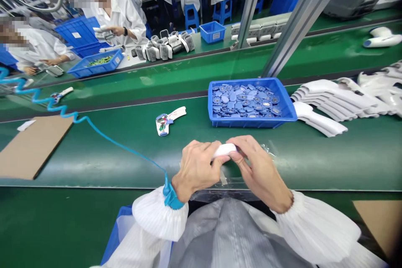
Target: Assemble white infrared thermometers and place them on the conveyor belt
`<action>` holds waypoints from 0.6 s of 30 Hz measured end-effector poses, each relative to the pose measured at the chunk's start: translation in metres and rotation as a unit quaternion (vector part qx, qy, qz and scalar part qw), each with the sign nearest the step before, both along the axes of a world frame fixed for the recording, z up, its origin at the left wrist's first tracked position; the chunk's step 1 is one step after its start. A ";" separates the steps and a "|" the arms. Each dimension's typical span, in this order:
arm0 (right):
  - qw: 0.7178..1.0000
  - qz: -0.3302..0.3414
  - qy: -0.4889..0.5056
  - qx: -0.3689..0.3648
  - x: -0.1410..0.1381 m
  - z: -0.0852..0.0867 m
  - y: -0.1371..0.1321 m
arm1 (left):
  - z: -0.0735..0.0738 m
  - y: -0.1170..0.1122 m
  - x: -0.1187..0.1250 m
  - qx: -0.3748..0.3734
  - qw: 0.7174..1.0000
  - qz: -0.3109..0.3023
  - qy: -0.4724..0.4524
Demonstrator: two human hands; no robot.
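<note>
From your head camera, both hands sit low and centred over the green desk (94, 163). Your left hand (196, 169) and right hand (260, 169) meet around a small white plastic piece (224, 149), its long axis running nearly side to side and tipped slightly up toward your right. The fingers (218, 160) of your left hand close narrowly on its left end, while the fingers (241, 144) of your right hand pinch its right end. Neither hand is clearly nearer: the piece lies between them, partly hidden, and appears held above the desk.

A blue wrist strap (172, 196) circles your left wrist, with a coiled blue cord (47, 102) trailing away to the left. Clear plastic film (266, 149) shows just beyond your right hand. Farther ahead lie an opened white pistol-shaped housing (166, 120) with a circuit board inside and a blue tray (251, 123) heaped with small blue oval parts (241, 100). To the right of the tray are stacked white housing shells (329, 100); a cardboard sheet (34, 146) lies at the left. Across the line, a co-worker's hand (114, 30) holds a white object (100, 29).
</note>
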State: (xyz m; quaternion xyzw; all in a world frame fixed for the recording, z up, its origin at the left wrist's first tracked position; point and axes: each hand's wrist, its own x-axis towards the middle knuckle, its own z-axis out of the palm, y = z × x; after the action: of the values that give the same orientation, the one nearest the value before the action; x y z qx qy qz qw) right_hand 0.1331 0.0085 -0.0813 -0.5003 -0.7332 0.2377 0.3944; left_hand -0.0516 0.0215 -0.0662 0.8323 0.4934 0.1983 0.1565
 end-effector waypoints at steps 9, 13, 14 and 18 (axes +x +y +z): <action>0.998 -0.045 -0.005 -0.051 -0.004 -0.013 -0.008 | -0.003 -0.003 -0.003 0.010 0.999 -0.022 0.029; 0.998 -0.025 -0.007 -0.052 0.002 -0.006 -0.015 | -0.005 -0.010 -0.004 0.003 0.985 0.109 -0.130; 0.998 -0.015 -0.010 -0.057 0.003 -0.004 -0.016 | -0.008 -0.011 -0.002 -0.006 0.970 0.175 -0.167; 0.994 0.047 -0.043 -0.087 -0.003 -0.002 -0.020 | -0.026 0.001 0.005 -0.018 0.929 0.328 -0.169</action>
State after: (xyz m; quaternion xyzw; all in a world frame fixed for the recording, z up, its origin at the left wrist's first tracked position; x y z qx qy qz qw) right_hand 0.1299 -0.0112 -0.0828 -0.5071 -0.7492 0.2967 0.3057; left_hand -0.0471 0.0229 -0.0923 0.5749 0.7090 0.3671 0.1789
